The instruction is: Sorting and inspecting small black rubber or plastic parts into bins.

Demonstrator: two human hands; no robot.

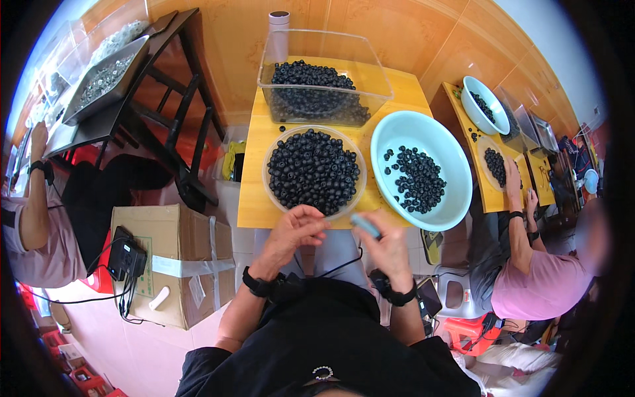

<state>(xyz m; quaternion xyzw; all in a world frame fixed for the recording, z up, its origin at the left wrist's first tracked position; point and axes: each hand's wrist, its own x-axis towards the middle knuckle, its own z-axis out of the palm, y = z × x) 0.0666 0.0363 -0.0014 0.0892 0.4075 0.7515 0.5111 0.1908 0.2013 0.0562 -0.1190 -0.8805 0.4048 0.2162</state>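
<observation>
My left hand (296, 235) is closed in a pinch just off the table's front edge. Whatever lies between its fingertips is too small to make out. Close to its right, my right hand (389, 245) grips a short light-blue tool (366, 225), smeared by motion, so its exact kind is unclear. In front of both hands stands a round clear tub (266, 173) heaped with small black ring-like beads (314, 169). To the right is a pale-blue oval basin (456, 175) holding fewer black beads (418, 182).
Behind the tub, a clear rectangular bin (331, 99) holds more black beads, with a pink bottle (279, 36) beyond. A cardboard box (172, 258) stands on the floor at left. Co-workers sit at both sides, one by a table (493, 198) with another basin (485, 104).
</observation>
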